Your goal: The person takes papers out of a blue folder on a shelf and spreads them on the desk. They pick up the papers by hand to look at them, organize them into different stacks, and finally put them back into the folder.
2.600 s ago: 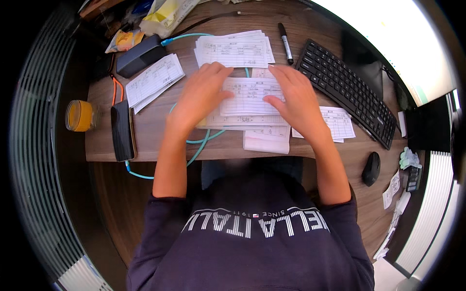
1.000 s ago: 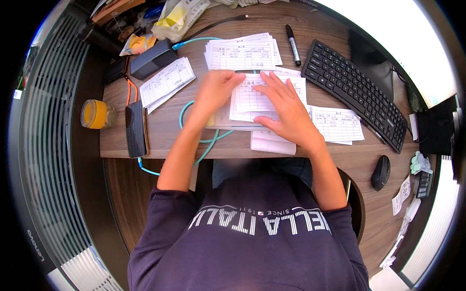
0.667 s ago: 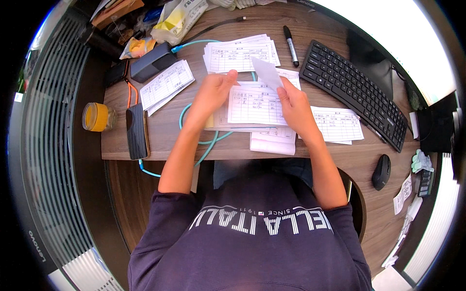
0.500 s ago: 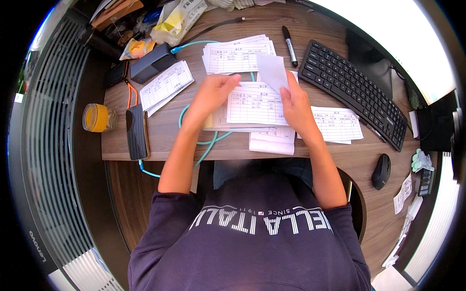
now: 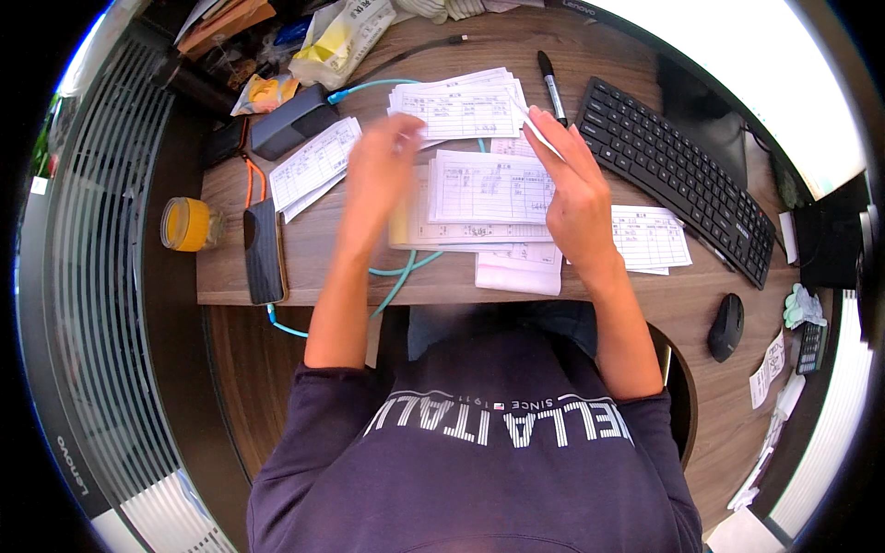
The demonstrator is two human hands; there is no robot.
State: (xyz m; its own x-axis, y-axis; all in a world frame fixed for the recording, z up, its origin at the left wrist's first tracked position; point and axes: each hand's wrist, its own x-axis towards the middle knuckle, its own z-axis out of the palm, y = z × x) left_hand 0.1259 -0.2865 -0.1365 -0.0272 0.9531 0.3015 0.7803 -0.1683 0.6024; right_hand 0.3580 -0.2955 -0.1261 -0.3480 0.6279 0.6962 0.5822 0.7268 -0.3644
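Right hand pinching a thin paper slip edge-on above the stack of printed forms at desk centre, left hand blurring over the stack's left side, finger spread unclear, keyboard lying to the right.

1. The desk is brown woodgrain.
2. The paper forms are white with thin dark grid lines; one sheet under the stack looks pale yellow.
3. The keyboard and mouse are both black.
4. The cable is teal.
5. The jar is orange-yellow.
6. The phone is black with an orange edge.
7. The sweatshirt is dark navy with white lettering.
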